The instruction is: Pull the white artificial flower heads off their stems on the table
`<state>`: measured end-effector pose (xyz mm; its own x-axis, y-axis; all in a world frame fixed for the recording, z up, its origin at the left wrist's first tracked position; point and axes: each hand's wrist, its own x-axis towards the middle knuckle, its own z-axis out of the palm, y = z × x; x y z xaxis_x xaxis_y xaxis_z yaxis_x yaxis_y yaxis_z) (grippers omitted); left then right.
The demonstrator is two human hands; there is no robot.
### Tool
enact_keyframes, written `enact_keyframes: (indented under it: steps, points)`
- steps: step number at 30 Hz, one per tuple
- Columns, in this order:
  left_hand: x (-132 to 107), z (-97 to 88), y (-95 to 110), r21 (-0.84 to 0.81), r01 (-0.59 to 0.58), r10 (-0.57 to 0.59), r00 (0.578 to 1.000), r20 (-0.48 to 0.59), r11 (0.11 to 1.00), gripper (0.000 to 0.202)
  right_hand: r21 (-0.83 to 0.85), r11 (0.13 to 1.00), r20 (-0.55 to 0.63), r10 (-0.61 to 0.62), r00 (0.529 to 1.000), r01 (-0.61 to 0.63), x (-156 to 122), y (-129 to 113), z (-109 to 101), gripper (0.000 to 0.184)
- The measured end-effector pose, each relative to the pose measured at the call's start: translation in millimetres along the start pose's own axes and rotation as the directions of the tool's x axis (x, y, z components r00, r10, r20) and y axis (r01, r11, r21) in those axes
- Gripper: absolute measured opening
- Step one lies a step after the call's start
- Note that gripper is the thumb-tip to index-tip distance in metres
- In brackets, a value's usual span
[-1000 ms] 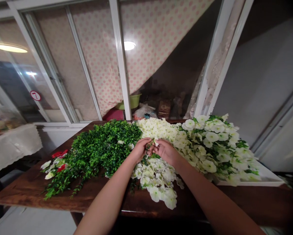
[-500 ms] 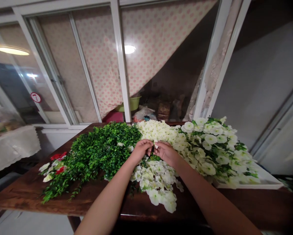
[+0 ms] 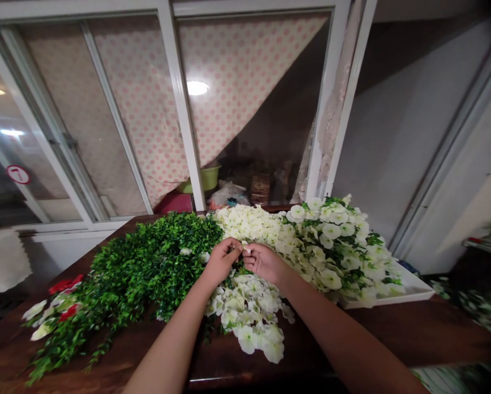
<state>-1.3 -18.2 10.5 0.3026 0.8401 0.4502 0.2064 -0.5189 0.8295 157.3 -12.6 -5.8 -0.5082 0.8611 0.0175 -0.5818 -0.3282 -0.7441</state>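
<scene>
Fingers [image 3: 254, 248] partly hide the small white piece [image 3: 246, 249]

Green foliage [image 3: 155, 262], white flowers [image 3: 247, 339] (yellow-green at the centres), dark brown table [image 3: 429, 328], pink-dotted cream curtain [image 3: 237, 71]

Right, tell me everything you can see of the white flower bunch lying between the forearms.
The white flower bunch is a loose heap of thin, overlapping petals that look like fabric, with larger rounded blossoms, faintly green at the centre, at its near end. It lies on the dark wooden table, on the wearer's side of the left hand and right hand. Whether either touches it is unclear.
</scene>
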Motion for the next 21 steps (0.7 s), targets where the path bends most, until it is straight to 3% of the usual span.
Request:
enact_keyframes:
  steps: [4, 8, 10, 12, 13, 16, 18, 21]
  points:
    - [-1, -3.7, 6, 0.223, -0.109, 0.101, 0.994, 0.048, 0.969, 0.018, 0.062, 0.984, 0.015, 0.165, 0.986, -0.166, 0, -6, -8, 0.008]
    - [-1, -7.5, 12, 0.314, -0.185, 0.164, 0.982, 0.092, 0.931, 0.019, 0.046, 0.981, -0.017, 0.188, 0.982, -0.187, -2, -7, -4, 0.008]
    - [0, -7.9, 10, 0.289, -0.182, 0.169, 0.983, 0.070, 0.940, 0.022, 0.003, 0.994, -0.078, 0.105, 0.991, -0.105, -4, -5, 4, 0.010]
    - [0, -6.7, 5, 0.249, -0.167, 0.167, 0.986, 0.022, 0.954, 0.024, -0.141, 0.987, -0.188, -0.097, 0.977, 0.070, -6, -2, 11, 0.015]
    - [0, -5.6, 2, 0.231, -0.153, 0.161, 0.987, -0.015, 0.961, 0.025, -0.253, 0.953, -0.237, -0.228, 0.944, 0.167, -7, -3, 15, 0.018]
    - [0, -2.9, -7, 0.187, -0.086, 0.114, 0.983, -0.145, 0.979, 0.037, -0.572, 0.735, -0.290, -0.597, 0.748, 0.365, -18, -14, 25, 0.023]
    - [1, -2.7, -12, 0.177, -0.046, 0.083, 0.975, -0.205, 0.983, 0.039, -0.725, 0.534, -0.258, -0.796, 0.547, 0.435, -32, -33, 33, 0.025]
    - [2, -4.7, -20, 0.225, -0.038, 0.090, 0.970, -0.227, 0.974, 0.031, -0.934, 0.118, -0.051, -0.979, 0.198, 0.338, -61, -73, 43, 0.025]
